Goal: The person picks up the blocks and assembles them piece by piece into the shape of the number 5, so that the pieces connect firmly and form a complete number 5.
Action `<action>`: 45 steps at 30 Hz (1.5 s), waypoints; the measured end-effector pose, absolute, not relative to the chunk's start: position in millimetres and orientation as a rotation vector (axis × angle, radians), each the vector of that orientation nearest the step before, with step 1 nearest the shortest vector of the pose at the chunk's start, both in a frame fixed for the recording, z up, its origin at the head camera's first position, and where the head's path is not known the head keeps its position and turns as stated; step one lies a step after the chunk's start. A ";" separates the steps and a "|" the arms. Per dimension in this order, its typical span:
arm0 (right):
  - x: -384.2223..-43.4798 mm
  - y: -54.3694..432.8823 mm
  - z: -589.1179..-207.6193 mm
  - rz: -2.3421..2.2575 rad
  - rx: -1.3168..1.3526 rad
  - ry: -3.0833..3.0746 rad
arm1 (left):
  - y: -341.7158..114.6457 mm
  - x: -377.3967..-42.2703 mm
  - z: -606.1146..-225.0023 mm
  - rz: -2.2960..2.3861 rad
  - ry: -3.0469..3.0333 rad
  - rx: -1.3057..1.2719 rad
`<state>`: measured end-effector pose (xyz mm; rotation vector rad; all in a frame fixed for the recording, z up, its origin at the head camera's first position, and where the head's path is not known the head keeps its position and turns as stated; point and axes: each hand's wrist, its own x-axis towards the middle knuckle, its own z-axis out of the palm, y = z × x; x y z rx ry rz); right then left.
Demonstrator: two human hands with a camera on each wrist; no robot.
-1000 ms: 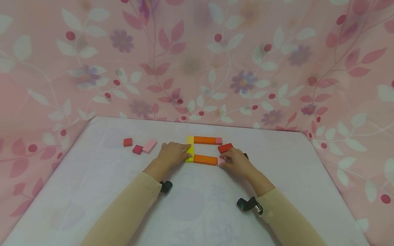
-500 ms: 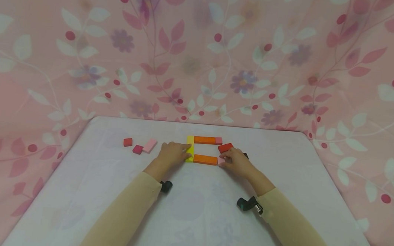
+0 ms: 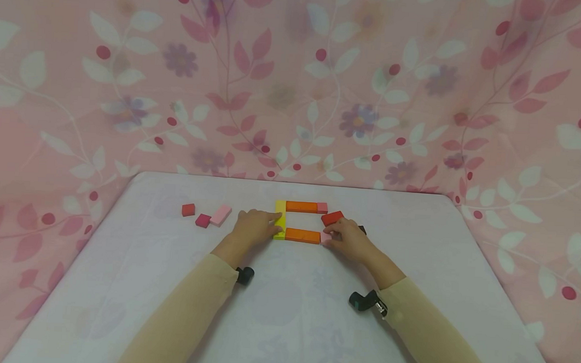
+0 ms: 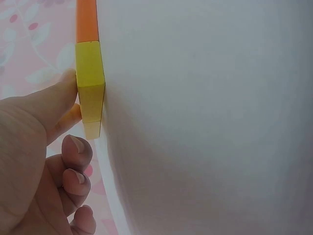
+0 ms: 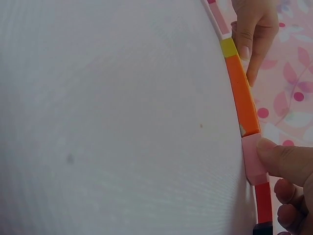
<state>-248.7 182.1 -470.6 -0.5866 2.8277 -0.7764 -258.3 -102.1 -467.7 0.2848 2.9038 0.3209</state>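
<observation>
My left hand [image 3: 255, 225] rests its extended thumb and index fingertip on a yellow block [image 3: 281, 205]; its other fingers curl back in the left wrist view. Two orange blocks [image 3: 301, 207] run rightward from the yellow one, at its far and near ends. A small pink block [image 3: 322, 208] ends the far row. With thumb and index finger my right hand [image 3: 351, 240] pinches another pink block [image 5: 253, 159] against the end of the near orange block [image 5: 242, 98]. A red block [image 3: 332, 219] lies just beyond the right fingers, and a dark block [image 3: 363, 229] is mostly hidden behind that hand.
Left of the left hand lie a red block [image 3: 188, 210], a crimson block [image 3: 203, 221] and a longer light pink block [image 3: 221, 215]. The white-covered table [image 3: 283, 323] ends at a flowered pink cloth [image 3: 285, 93] behind.
</observation>
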 end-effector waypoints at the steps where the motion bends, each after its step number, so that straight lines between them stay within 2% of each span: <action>1: -248.8 182.0 -470.6 -0.778 -0.589 2.827 | -102.0 -258.4 -467.6 0.321 2.902 0.283; 22: -248.6 180.7 -465.1 -0.779 -0.582 2.845 | -101.7 -256.3 -464.0 0.347 2.900 0.294; 35: -254.2 164.0 -468.4 -0.805 -0.653 2.829 | -101.5 -257.5 -461.2 0.326 2.881 0.277; 45: -252.3 157.3 -470.3 -0.764 -0.612 2.851 | -101.4 -257.2 -462.3 0.309 2.891 0.292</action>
